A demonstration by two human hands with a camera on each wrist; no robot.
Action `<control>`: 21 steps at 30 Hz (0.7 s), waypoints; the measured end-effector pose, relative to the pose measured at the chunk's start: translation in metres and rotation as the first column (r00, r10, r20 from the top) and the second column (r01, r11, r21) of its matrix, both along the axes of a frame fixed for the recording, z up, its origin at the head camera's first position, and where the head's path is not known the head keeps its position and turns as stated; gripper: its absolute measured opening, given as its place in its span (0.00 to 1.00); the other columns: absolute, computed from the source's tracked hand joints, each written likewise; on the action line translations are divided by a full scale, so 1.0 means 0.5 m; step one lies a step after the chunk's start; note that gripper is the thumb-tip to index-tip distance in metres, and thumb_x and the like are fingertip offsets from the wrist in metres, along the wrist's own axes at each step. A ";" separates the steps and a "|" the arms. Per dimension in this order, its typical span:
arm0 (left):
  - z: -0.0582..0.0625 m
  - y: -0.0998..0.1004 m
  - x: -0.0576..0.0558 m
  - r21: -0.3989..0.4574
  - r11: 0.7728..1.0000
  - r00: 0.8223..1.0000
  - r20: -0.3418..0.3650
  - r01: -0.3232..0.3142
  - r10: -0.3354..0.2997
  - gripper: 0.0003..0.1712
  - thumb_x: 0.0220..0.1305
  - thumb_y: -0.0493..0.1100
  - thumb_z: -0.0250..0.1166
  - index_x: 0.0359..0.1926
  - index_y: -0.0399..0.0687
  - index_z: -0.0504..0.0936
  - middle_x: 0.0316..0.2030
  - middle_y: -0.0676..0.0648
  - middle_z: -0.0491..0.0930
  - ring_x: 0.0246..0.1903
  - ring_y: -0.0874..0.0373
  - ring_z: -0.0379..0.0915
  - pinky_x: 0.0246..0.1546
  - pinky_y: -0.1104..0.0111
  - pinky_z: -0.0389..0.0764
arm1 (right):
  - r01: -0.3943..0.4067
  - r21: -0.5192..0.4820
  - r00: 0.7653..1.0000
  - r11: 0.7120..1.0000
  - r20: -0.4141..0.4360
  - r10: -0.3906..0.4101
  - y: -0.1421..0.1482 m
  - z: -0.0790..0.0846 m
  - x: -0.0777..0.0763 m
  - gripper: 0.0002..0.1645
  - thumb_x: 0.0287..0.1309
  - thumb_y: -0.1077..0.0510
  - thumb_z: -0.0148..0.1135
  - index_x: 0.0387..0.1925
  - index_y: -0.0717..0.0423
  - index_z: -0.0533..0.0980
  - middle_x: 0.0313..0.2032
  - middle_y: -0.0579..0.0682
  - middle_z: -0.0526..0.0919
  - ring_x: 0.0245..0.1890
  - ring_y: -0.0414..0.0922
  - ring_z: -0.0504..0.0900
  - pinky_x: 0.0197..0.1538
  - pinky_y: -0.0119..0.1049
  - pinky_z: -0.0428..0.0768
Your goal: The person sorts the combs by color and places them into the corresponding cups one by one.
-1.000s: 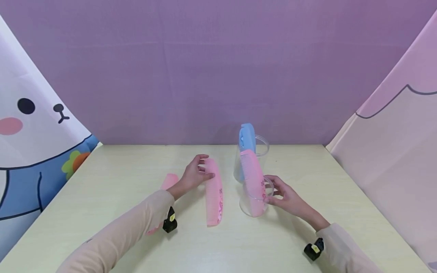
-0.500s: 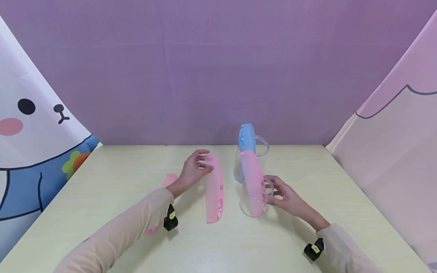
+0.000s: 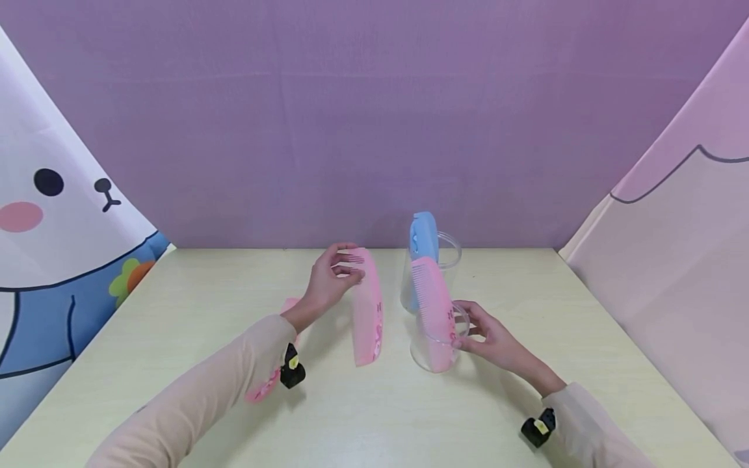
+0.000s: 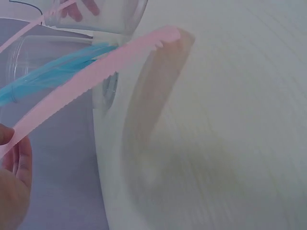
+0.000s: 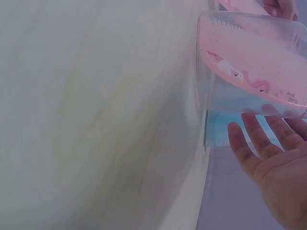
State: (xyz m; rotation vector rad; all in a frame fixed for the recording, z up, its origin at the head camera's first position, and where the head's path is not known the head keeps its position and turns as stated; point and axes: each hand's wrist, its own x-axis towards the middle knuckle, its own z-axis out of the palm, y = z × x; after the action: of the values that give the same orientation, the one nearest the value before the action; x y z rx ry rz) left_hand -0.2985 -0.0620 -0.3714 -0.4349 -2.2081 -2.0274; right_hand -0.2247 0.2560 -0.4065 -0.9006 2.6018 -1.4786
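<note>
My left hand [image 3: 329, 284] pinches a pink comb [image 3: 370, 309] near its upper end, with the thumb and fingers over its teeth side. In the left wrist view the comb [image 4: 72, 90] slants, its far end close over the table and its shadow beside it. With thumb and fingertips, my right hand [image 3: 490, 336] grips the side of a clear cup [image 3: 417, 348] near the rim. Another pink comb [image 3: 432, 296] stands tilted in that cup, its flamingo print showing in the right wrist view. Beyond it, a blue plastic piece [image 3: 424, 235] stands in a second clear cup [image 3: 451, 264].
A third pink comb [image 3: 263, 387] lies on the pale table [image 3: 363, 422], partly hidden under my left forearm. A purple cloth [image 3: 328, 130] hangs behind the table. Printed cloths with cartoon figures stand at both sides.
My left hand has drawn the pink comb away from me, toward the back of the table. The right hand, both cups and what stands in them have kept their places.
</note>
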 end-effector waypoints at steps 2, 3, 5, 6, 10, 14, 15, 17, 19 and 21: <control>0.007 0.000 0.000 0.011 1.000 1.000 -0.024 -0.006 0.006 0.30 0.50 0.26 0.64 0.55 0.43 0.69 0.45 0.36 0.74 0.34 0.54 0.78 0.34 0.66 0.83 | 0.001 0.000 1.000 1.000 -0.003 -0.001 0.000 0.000 0.000 0.35 0.52 0.62 0.63 0.61 0.58 0.61 0.55 0.57 0.71 0.49 0.39 0.73 0.47 0.35 0.78; 0.011 0.000 0.001 0.015 1.000 0.999 -0.033 -0.009 0.010 0.30 0.50 0.26 0.64 0.55 0.43 0.69 0.45 0.36 0.75 0.34 0.55 0.77 0.34 0.67 0.83 | 0.003 0.001 1.000 1.000 -0.004 -0.003 0.000 0.000 0.000 0.35 0.52 0.62 0.63 0.61 0.58 0.61 0.55 0.57 0.71 0.49 0.39 0.73 0.47 0.35 0.78; 0.020 -0.001 0.003 0.023 1.000 0.999 -0.049 -0.013 0.014 0.29 0.50 0.25 0.63 0.55 0.42 0.69 0.45 0.35 0.75 0.33 0.56 0.77 0.33 0.68 0.82 | 0.004 0.001 1.000 1.000 -0.001 -0.004 -0.001 0.000 0.000 0.35 0.52 0.62 0.63 0.61 0.58 0.60 0.55 0.57 0.71 0.49 0.39 0.73 0.47 0.35 0.78; 0.026 -0.002 0.005 0.034 0.999 0.998 -0.053 -0.012 0.014 0.29 0.50 0.25 0.63 0.54 0.42 0.69 0.45 0.35 0.75 0.33 0.56 0.77 0.33 0.69 0.82 | 0.005 0.002 1.000 1.000 0.001 -0.005 -0.001 0.000 0.000 0.35 0.52 0.62 0.63 0.61 0.57 0.60 0.55 0.57 0.71 0.49 0.38 0.73 0.47 0.35 0.78; 0.057 -0.004 0.020 0.064 0.998 0.995 -0.091 -0.024 0.030 0.28 0.49 0.24 0.62 0.54 0.37 0.69 0.45 0.32 0.74 0.35 0.51 0.76 0.33 0.73 0.81 | 0.005 0.002 1.000 1.000 0.004 -0.005 -0.002 0.000 0.000 0.35 0.52 0.62 0.63 0.61 0.57 0.60 0.55 0.57 0.71 0.49 0.38 0.73 0.47 0.36 0.78; 0.084 -0.003 0.032 0.069 0.996 0.983 -0.170 -0.063 0.075 0.27 0.48 0.23 0.62 0.53 0.31 0.68 0.45 0.31 0.74 0.37 0.45 0.75 0.33 0.76 0.80 | 0.006 0.003 1.000 1.000 0.001 -0.006 -0.002 0.001 0.001 0.35 0.52 0.62 0.63 0.61 0.58 0.60 0.55 0.57 0.71 0.48 0.39 0.73 0.47 0.36 0.78; 0.089 -0.002 0.034 0.079 0.994 0.979 -0.185 -0.070 0.084 0.27 0.48 0.22 0.62 0.52 0.30 0.68 0.45 0.30 0.73 0.37 0.44 0.74 0.34 0.76 0.80 | 0.007 0.003 1.000 1.000 0.002 -0.007 -0.002 0.002 0.001 0.35 0.52 0.62 0.63 0.61 0.58 0.61 0.55 0.57 0.71 0.48 0.39 0.73 0.47 0.36 0.78; 0.097 -0.001 0.035 0.107 0.991 0.974 -0.204 -0.080 0.100 0.28 0.48 0.22 0.61 0.53 0.30 0.68 0.45 0.30 0.73 0.36 0.45 0.74 0.34 0.75 0.80 | 0.008 0.004 1.000 1.000 0.002 -0.008 -0.002 0.002 0.002 0.35 0.52 0.62 0.63 0.61 0.58 0.61 0.55 0.57 0.71 0.48 0.39 0.73 0.47 0.36 0.78; 0.105 0.001 0.037 0.140 0.986 0.969 -0.216 -0.089 0.118 0.28 0.47 0.21 0.61 0.53 0.29 0.67 0.45 0.30 0.73 0.35 0.48 0.74 0.35 0.74 0.80 | 0.006 0.002 1.000 1.000 0.004 -0.006 -0.002 0.003 0.002 0.35 0.52 0.62 0.63 0.61 0.58 0.61 0.55 0.57 0.71 0.49 0.39 0.73 0.47 0.36 0.78; 0.112 0.003 0.039 0.158 0.982 0.965 -0.222 -0.103 0.137 0.29 0.47 0.21 0.61 0.53 0.31 0.67 0.44 0.31 0.73 0.35 0.52 0.75 0.35 0.73 0.80 | 0.006 0.000 1.000 1.000 0.004 -0.006 -0.002 0.003 0.002 0.35 0.52 0.62 0.63 0.61 0.58 0.61 0.55 0.58 0.71 0.49 0.39 0.73 0.47 0.36 0.78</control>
State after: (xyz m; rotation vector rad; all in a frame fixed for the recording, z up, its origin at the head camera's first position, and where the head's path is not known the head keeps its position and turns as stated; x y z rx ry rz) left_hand -0.2788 -0.0607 -0.3154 -0.4813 -1.8904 -1.9469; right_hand -0.2236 0.2552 -0.4050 -0.8906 2.6039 -1.4802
